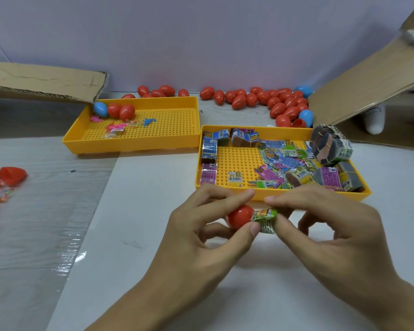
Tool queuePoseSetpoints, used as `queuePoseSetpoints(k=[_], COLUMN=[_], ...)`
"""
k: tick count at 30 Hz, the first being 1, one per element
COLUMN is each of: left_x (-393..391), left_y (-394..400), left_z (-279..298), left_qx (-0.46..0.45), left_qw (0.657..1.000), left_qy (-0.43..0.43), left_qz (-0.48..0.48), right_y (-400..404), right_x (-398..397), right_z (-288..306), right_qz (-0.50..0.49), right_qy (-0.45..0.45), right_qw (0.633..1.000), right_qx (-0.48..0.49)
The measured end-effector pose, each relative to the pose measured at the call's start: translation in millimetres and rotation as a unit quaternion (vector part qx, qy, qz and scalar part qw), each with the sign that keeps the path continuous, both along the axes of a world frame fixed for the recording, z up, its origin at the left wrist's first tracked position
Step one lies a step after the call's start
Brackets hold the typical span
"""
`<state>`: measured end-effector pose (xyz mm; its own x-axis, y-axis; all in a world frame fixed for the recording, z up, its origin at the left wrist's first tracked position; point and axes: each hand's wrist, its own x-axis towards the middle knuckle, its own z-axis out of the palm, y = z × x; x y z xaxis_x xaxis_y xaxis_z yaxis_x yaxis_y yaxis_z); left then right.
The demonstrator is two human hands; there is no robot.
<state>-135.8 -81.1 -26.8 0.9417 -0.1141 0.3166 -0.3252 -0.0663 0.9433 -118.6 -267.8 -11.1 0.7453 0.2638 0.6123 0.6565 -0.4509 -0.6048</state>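
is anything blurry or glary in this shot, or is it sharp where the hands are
Head view: sharp in the middle, where the left hand holds a red egg and the right hand pinches a folded leaflet; red shells at the left edge are smeared; white glare streaks the shiny sheet on the table; light is soft, shadows faint.

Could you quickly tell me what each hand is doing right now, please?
Left hand: fingers curled round a red plastic egg.
Right hand: fingers pinch a folded printed leaflet against it.
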Motion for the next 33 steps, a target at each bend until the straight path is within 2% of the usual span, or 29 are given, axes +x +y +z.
queuePoseSetpoints(k=[4,12,18,21,24,26,29,33], left_x=[-1,0,1,1,1,1,1,-1], left_y=[0,2,2,3,5,6,4,1], left_z=[3,5,6,6,7,8,8,8], left_qx=[-0.016,-0.034,-0.026,-0.004,0.027,0.042,0.018,-0.054], left_qw=[0.999,0.997,0.995,0.990,0.985,0.984,0.989,0.996], left_qy=[-0.035,-0.074,-0.093,-0.127,-0.149,-0.150,-0.129,-0.057], left_qz=[-0.006,0.009,0.027,0.057,0.078,0.084,0.063,0.045], right_y=[-2,-4,-4,-6,-5,-2,1,0], right_x=[-2,2,5,8,8,5,0,-5], right_z=[5,6,11,11,11,9,7,8], right_qz=[-0.008,0.044,0.107,0.156,0.174,0.153,0.099,0.114], right_qy=[-0.029,0.151,0.315,0.410,0.452,0.424,0.309,0.227], right_qw=[1.000,0.985,0.924,0.870,0.837,0.855,0.923,0.951], right_qx=[0.000,0.068,0.186,0.227,0.256,0.255,0.207,0.175])
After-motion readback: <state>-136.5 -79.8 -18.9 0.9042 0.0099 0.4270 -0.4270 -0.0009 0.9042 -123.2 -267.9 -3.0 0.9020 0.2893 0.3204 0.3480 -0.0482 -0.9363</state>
